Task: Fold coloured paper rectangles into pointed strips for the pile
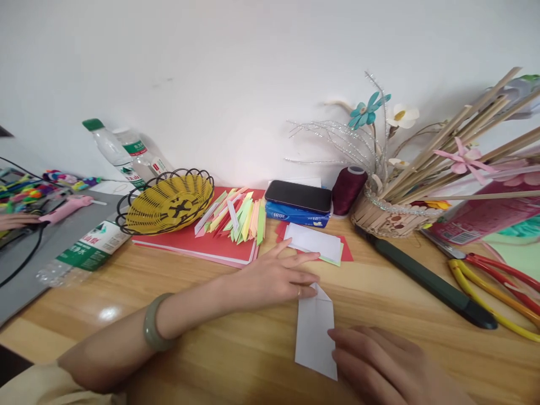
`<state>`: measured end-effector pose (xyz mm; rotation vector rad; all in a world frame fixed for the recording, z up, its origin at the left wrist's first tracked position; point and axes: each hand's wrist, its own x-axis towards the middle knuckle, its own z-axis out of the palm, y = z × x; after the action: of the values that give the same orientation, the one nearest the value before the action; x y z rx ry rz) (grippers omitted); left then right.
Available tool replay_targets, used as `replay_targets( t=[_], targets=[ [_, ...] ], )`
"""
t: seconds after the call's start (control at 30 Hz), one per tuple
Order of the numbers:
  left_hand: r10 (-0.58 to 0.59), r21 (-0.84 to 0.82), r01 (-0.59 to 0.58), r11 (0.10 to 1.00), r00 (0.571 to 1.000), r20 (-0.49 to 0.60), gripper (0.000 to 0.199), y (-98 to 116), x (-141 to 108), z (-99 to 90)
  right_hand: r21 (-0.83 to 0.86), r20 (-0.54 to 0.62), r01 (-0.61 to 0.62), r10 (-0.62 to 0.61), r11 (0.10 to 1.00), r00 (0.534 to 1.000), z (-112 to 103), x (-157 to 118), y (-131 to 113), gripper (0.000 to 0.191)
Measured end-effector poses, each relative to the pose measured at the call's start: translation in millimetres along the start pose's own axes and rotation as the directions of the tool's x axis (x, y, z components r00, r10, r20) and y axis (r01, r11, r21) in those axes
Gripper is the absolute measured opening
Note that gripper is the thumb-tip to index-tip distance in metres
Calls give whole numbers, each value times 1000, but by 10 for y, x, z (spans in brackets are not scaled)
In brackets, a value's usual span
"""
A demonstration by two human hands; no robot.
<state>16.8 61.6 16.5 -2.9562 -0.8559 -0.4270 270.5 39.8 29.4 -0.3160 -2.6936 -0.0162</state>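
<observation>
A folded white paper [314, 343] lies on the wooden table in front of me, its top end narrowed by angled folds. My left hand [280, 275] reaches in from the left, palm down with fingers spread, and its nearest fingertips press on the paper's top end. At the right edge of the paper, my right hand [379, 365] is curled with its fingertips together on that edge. Just beyond, a small stack of white, green and red paper sheets [314, 241] lies partly behind my left fingers.
Folded coloured strips [238, 216] lie on red paper [177, 247], beside a yellow woven basket [169, 202]. A phone [298, 195] rests on a blue packet [295, 214]. At right are a dark-green-handled tool [426, 278] and scissors [498, 281]. Another person's hand [17, 221] is near a pink glue gun [65, 209].
</observation>
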Motion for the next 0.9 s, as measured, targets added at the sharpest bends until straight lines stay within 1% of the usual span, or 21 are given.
replay_targets(
  t=[0.03, 0.1, 0.17, 0.2, 0.23, 0.27, 0.33, 0.4, 0.47, 0.57, 0.7, 0.77, 0.9],
  targets=[
    [-1, 10, 1, 1000, 999, -32, 24, 10, 11, -16, 12, -3, 7, -7, 1000, 1000, 4, 38, -11, 43],
    [-12, 29, 17, 999, 990, -143, 26, 69, 19, -51, 39, 0, 8, -8, 999, 1000, 23, 97, -31, 46],
    [-30, 34, 41, 999, 961, -276, 26, 176, 5, -73, 55, 14, -18, 17, 998, 1000, 55, 134, -43, 45],
    [-33, 31, 46, 998, 945, -325, 25, 241, -10, -74, 47, 15, -43, 43, 998, 999, 74, 146, -43, 44],
    [-51, 27, 63, 998, 942, -332, 22, 307, -29, -68, 34, 17, -63, 63, 997, 998, 95, 156, -41, 43],
    [-51, 30, 63, 998, 948, -313, 18, 370, -53, -54, 21, 13, -81, 81, 997, 997, 116, 162, -35, 42],
    [-59, 54, 72, 996, 974, -221, 15, 468, -106, -10, 13, 13, -118, 117, 993, 993, 157, 165, -15, 41],
    [-53, 94, 68, 993, 988, -148, 14, 515, -158, 41, 45, 36, -149, 148, 988, 988, 191, 155, 6, 36],
    [-47, 119, 62, 991, 991, -121, 14, 521, -202, 85, 93, 77, -197, 190, 976, 979, 217, 136, 18, 28],
    [-51, 126, 67, 990, 991, -127, 15, 509, -243, 118, 182, 147, -291, 267, 939, 953, 247, 110, 21, 18],
    [-42, 114, 60, 992, 988, -151, 16, 521, -265, 103, 298, 239, -404, 342, 865, 909, 289, 99, 31, 17],
    [-36, 114, 56, 992, 986, -166, 16, 537, -270, 79, 347, 255, -447, 376, 824, 891, 305, 107, 41, 18],
    [-34, 134, 59, 989, 984, -175, 21, 573, -271, 41, 408, 236, -514, 457, 755, 858, 316, 166, 32, 18]
  ],
)
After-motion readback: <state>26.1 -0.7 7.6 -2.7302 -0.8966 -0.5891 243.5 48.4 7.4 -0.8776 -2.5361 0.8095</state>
